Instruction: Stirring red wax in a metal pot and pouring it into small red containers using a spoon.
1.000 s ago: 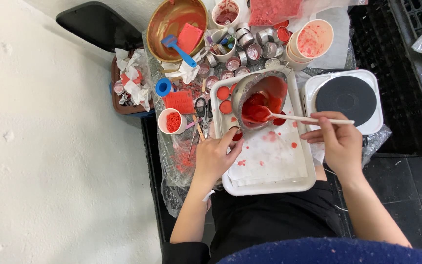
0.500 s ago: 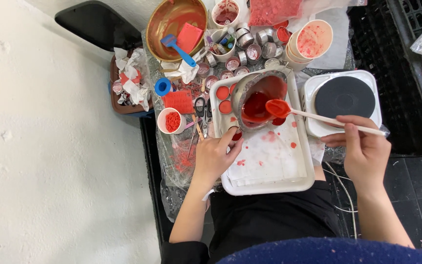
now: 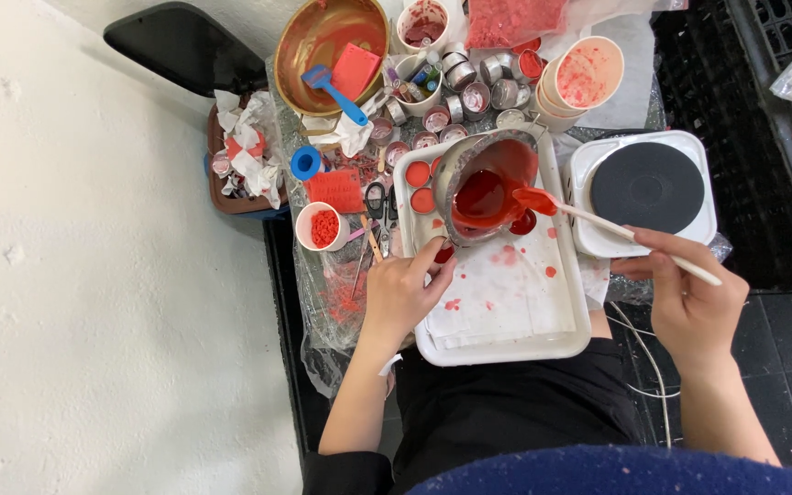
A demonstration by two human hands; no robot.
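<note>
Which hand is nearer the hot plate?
Right. The right hand hovers just below the hot plate, holding the spoon; the left hand is across the tray.

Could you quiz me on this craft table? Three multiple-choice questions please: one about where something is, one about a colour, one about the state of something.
1. Where does the metal pot stand?
A. on the hot plate
B. in the white tray
C. on the floor

2. What colour is the liquid in the pot?
A. red
B. green
C. black

3. What is the right hand doing?
A. resting empty
B. holding scissors
C. holding the spatula

Answers:
1 B: the pot sits inside the white tray, left of the hot plate.
2 A: the pool inside is bright red.
3 C: the fingers grip the spatula handle, its red tip at the pot's rim.
</note>
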